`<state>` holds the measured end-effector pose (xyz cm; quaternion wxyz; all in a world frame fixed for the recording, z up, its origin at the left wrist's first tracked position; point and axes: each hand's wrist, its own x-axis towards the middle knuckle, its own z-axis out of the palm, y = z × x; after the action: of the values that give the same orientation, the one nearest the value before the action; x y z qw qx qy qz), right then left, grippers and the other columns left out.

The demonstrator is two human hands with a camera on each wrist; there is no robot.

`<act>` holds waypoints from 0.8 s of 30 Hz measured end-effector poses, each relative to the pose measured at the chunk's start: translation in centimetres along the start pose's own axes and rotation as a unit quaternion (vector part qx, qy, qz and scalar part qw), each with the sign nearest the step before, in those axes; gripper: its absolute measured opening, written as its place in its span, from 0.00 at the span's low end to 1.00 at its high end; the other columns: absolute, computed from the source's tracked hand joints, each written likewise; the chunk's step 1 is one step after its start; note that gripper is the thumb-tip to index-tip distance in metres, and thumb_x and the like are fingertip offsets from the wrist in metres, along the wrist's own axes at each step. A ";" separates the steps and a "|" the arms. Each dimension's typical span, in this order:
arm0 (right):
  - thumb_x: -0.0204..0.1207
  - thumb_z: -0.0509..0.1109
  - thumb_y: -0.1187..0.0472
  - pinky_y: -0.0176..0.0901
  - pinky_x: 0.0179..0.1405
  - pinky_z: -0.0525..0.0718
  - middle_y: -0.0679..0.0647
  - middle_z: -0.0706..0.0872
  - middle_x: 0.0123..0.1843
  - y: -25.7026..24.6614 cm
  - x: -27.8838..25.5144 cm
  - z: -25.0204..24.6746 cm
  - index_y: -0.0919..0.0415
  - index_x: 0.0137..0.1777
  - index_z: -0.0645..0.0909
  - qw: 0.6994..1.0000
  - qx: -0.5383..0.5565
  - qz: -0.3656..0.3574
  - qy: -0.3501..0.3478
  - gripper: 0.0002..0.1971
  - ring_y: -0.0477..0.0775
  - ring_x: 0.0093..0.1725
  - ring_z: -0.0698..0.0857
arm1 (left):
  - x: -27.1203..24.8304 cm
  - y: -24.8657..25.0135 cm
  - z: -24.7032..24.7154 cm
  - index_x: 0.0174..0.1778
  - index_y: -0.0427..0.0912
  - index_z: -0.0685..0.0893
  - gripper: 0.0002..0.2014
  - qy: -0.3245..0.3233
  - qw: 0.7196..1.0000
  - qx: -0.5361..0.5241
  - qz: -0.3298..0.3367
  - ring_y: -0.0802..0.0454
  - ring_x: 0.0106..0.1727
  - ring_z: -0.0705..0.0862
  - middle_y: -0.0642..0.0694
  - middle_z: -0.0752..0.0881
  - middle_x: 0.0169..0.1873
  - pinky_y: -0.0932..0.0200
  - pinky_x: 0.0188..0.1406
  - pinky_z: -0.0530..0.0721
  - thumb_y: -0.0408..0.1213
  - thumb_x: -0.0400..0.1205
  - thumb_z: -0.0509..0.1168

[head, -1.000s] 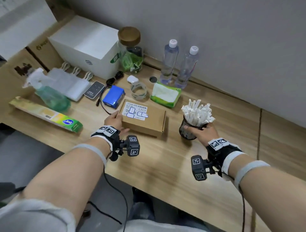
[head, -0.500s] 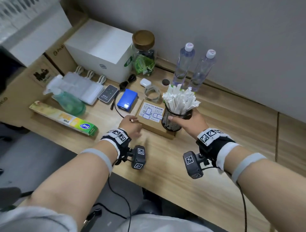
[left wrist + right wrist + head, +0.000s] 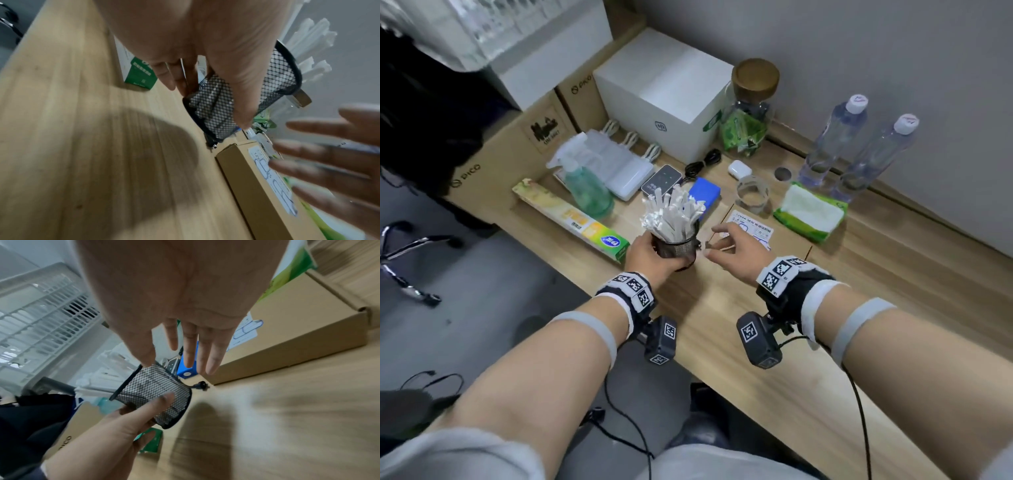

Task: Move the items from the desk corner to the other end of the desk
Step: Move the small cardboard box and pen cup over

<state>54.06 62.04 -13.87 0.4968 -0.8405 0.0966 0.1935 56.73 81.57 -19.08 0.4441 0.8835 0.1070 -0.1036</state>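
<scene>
Black wrist straps [image 3: 631, 291] with checkered marker tags are worn, small black cameras [image 3: 758, 339] and cables hung beneath; grey forearm bands and pale sleeves are seen.

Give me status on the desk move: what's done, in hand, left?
Done: nothing can be confirmed as delivered; the other end of the desk is out of view. In hand: the left hand grips the mesh cup of white sticks, off the desk; the right hand is open beside it. Left: cardboard box, tissue pack, spray bottle, bottles, jar and small electronics.
</scene>
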 end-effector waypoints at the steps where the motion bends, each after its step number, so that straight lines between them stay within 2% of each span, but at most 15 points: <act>1: 0.75 0.75 0.51 0.55 0.57 0.87 0.53 0.87 0.51 0.6 0.1 0.0 0.51 0.69 0.74 1.000 0.007 0.016 0.009 0.24 0.54 0.49 0.87 | 0.4 0.0 0.2 0.56 0.48 0.84 0.36 0.021 1.000 0.007 -0.010 0.48 0.53 0.88 0.49 0.90 0.51 0.51 0.55 0.87 0.59 0.54 0.83; 3: 0.76 0.72 0.53 0.62 0.57 0.87 0.52 0.88 0.45 1.9 0.1 -0.2 0.51 0.66 0.74 0.999 0.014 0.043 0.018 0.20 0.56 0.48 0.90 | 1.2 0.3 0.4 0.57 0.47 0.83 0.36 0.058 0.998 0.022 -0.030 0.44 0.54 0.88 0.46 0.90 0.53 0.49 0.55 0.87 0.58 0.55 0.81; 6: 0.76 0.70 0.54 0.64 0.59 0.86 0.50 0.89 0.41 3.3 0.1 -0.4 0.48 0.62 0.75 0.997 0.033 0.070 0.027 0.16 0.55 0.47 0.92 | 3.2 0.8 0.9 0.61 0.46 0.79 0.37 0.085 0.994 -0.008 -0.064 0.42 0.55 0.87 0.44 0.88 0.55 0.49 0.54 0.87 0.53 0.56 0.80; 11: 0.79 0.67 0.62 0.63 0.56 0.88 0.66 0.88 0.53 3.4 -0.2 -0.5 0.54 0.64 0.75 0.992 0.077 0.093 0.032 0.14 0.58 0.46 0.92 | 6.0 1.0 1.0 0.67 0.43 0.74 0.39 0.111 0.982 -0.055 -0.140 0.42 0.57 0.86 0.41 0.85 0.59 0.54 0.58 0.84 0.45 0.60 0.80; 14: 0.80 0.66 0.65 0.62 0.55 0.89 0.68 0.88 0.53 3.3 -0.1 -0.3 0.55 0.63 0.75 0.991 0.089 0.091 0.038 0.13 0.60 0.47 0.92 | 7.8 -0.8 1.6 0.69 0.41 0.77 0.44 0.129 0.977 -0.033 -0.165 0.42 0.57 0.87 0.43 0.88 0.56 0.54 0.57 0.85 0.57 0.56 0.71; 16: 0.79 0.66 0.65 0.61 0.54 0.89 0.67 0.89 0.52 3.4 0.0 -0.1 0.55 0.63 0.76 0.991 0.093 0.091 0.040 0.13 0.60 0.47 0.92 | 8.9 -2.3 2.3 0.69 0.42 0.80 0.43 0.128 0.978 0.005 -0.165 0.41 0.58 0.86 0.45 0.88 0.55 0.54 0.57 0.85 0.63 0.60 0.62; 18: 0.80 0.66 0.64 0.59 0.53 0.89 0.65 0.89 0.51 3.5 -0.1 -0.1 0.56 0.63 0.76 0.990 0.098 0.094 0.041 0.13 0.59 0.46 0.92 | 7.8 -1.2 1.6 0.69 0.40 0.78 0.37 0.135 0.974 0.008 -0.182 0.37 0.59 0.85 0.41 0.87 0.59 0.50 0.58 0.84 0.62 0.68 0.65; 20: 0.79 0.66 0.65 0.55 0.49 0.89 0.63 0.90 0.49 3.6 -0.3 -0.3 0.57 0.63 0.76 0.988 0.109 0.097 0.048 0.13 0.58 0.45 0.92 | 6.6 0.3 1.0 0.70 0.34 0.74 0.34 0.118 0.970 0.002 -0.214 0.33 0.61 0.83 0.35 0.84 0.62 0.45 0.60 0.83 0.54 0.73 0.69; 24: 0.78 0.64 0.69 0.44 0.38 0.85 0.60 0.89 0.45 4.0 -1.5 -1.3 0.59 0.63 0.76 0.980 0.148 0.110 0.079 0.14 0.58 0.41 0.91 | 5.2 1.3 1.5 0.69 0.29 0.72 0.32 0.091 0.963 -0.007 -0.255 0.32 0.64 0.82 0.34 0.82 0.63 0.42 0.64 0.81 0.49 0.77 0.67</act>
<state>51.59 58.85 -15.89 0.5820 -0.7548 0.2546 0.1636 61.96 80.09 -20.37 0.3980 0.8294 0.3691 -0.1319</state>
